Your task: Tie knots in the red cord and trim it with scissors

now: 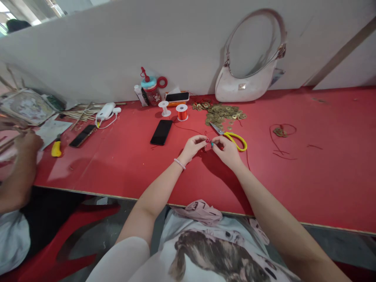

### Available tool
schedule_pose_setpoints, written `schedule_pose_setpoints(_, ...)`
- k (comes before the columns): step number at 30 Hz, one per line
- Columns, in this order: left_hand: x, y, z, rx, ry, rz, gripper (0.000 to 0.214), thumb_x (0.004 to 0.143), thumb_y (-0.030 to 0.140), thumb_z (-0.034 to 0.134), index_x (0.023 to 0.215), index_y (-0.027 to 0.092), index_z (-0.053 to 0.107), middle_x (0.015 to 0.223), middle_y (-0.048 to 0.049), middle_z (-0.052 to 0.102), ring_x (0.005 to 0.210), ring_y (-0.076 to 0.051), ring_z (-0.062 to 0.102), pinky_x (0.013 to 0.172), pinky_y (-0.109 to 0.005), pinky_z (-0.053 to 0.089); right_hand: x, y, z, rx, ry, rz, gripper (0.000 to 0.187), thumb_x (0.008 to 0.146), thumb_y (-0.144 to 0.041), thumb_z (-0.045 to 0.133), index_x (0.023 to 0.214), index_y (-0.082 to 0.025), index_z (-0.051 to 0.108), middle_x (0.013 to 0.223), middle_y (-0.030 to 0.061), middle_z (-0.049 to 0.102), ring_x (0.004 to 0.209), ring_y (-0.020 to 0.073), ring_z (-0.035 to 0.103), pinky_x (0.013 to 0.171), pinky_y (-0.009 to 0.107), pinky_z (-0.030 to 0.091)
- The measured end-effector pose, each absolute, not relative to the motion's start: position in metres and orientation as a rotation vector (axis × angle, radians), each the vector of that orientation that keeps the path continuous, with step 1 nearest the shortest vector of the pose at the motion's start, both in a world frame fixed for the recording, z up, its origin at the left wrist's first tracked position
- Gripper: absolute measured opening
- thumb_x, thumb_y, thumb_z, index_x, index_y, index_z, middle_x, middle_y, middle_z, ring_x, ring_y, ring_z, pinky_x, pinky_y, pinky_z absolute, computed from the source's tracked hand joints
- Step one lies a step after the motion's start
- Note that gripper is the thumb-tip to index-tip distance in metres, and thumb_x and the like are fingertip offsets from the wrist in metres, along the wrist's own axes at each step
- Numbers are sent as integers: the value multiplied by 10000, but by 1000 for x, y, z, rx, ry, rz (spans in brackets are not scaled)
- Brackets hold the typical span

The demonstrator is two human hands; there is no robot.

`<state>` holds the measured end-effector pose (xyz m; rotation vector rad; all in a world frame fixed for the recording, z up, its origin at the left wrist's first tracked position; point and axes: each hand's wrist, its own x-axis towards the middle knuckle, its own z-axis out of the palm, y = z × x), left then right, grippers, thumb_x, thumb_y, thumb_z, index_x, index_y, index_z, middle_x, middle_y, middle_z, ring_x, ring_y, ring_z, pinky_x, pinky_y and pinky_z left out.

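Above the red table, my left hand [194, 148] and my right hand [227, 152] meet with their fingertips nearly touching. Both pinch a thin red cord [206, 134], one end of which trails down past my right wrist. Something small and dark, perhaps coins, hangs under the left fingertips, too small to make out. Yellow-handled scissors [239, 141] lie just behind my right hand with the blades pointing away to the left. A pile of brass-coloured holed coins [220, 114] spreads beyond them. A spool of red cord [182, 113] stands left of the pile, beside a nearly bare white spool [165, 109].
A black phone [161, 132] lies left of my hands. Tied coins [280, 132] with red cord rest at the right. A white handbag [245, 84] and a red-strawed cup [152, 92] stand against the wall. Another person's hand [29, 141] works at far left, near a yellow-handled tool [56, 149].
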<state>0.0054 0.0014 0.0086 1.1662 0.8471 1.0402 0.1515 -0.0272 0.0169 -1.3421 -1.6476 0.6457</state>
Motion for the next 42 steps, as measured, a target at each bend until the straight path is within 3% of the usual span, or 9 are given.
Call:
schedule_pose_setpoints(11, 8, 3, 5, 1018, 855, 1058, 279, 608, 315, 680, 785, 119, 590, 680, -10, 593, 611, -96, 549, 648, -285, 476, 151, -28, 17, -1372, -1653, 578, 183, 648, -188, 486, 790, -187, 602, 666, 23, 606, 596, 152, 529, 564, 297, 421)
schedule_pose_setpoints(20, 8, 3, 4, 1042, 866, 1054, 299, 606, 326, 681, 801, 116, 597, 700, -21, 600, 622, -103, 560, 632, -276, 472, 152, -28, 20, -1340, -1685, 538, 182, 680, -192, 474, 793, -194, 617, 742, 43, 619, 658, 166, 534, 569, 299, 425)
schedule_pose_setpoints(28, 7, 2, 4, 1038, 884, 1009, 329, 595, 327, 700, 826, 113, 605, 762, -46, 622, 660, -110, 589, 618, -233, 466, 148, -24, 13, -1276, -1529, 751, 128, 700, -280, 541, 762, -175, 579, 761, 53, 600, 690, 168, 558, 647, 326, 460)
schedule_pose_setpoints(42, 5, 4, 0, 1355, 832, 1126, 134, 653, 229, 641, 744, 130, 633, 760, -27, 609, 725, -101, 537, 750, -248, 415, 145, -25, 18, -1340, -1419, 813, 70, 588, -195, 502, 633, -167, 547, 624, 16, 596, 563, 137, 520, 579, 298, 441)
